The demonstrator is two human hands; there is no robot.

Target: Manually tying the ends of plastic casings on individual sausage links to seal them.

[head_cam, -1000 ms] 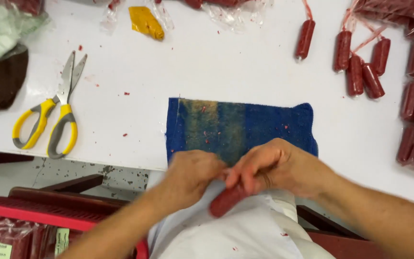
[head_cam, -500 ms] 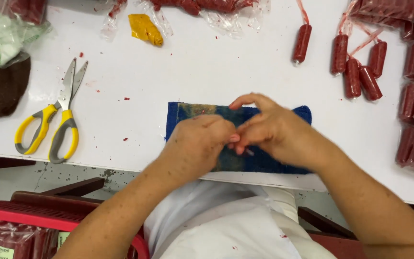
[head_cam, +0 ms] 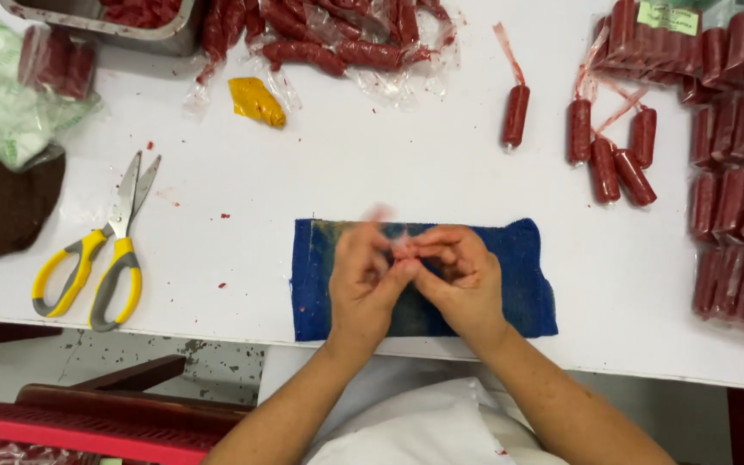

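Bench [head_cam: 406, 164] white beneath my blue cloth [head_cam: 518, 284], scissors [head_cam: 101, 258] left, sausages [head_cam: 613, 164] right; both grips, left hand [head_cam: 368, 280] and right hand [head_cam: 458, 275], pinch something small, blurred.

Bright, even overhead light, faint shadows; only the moving fingers [head_cam: 387, 244] blur.

- Cloth [head_cam: 518, 284]: deep blue, with a yellowish-green stain.
- Scissors [head_cam: 96, 258]: yellow handles with grey lining, silver blades.
- Sausages [head_cam: 604, 164]: dark red, in clear wrapping.
- Table [head_cam: 372, 164]: white, flecked with red specks.
- Crumpled scrap [head_cam: 256, 101]: mustard yellow.
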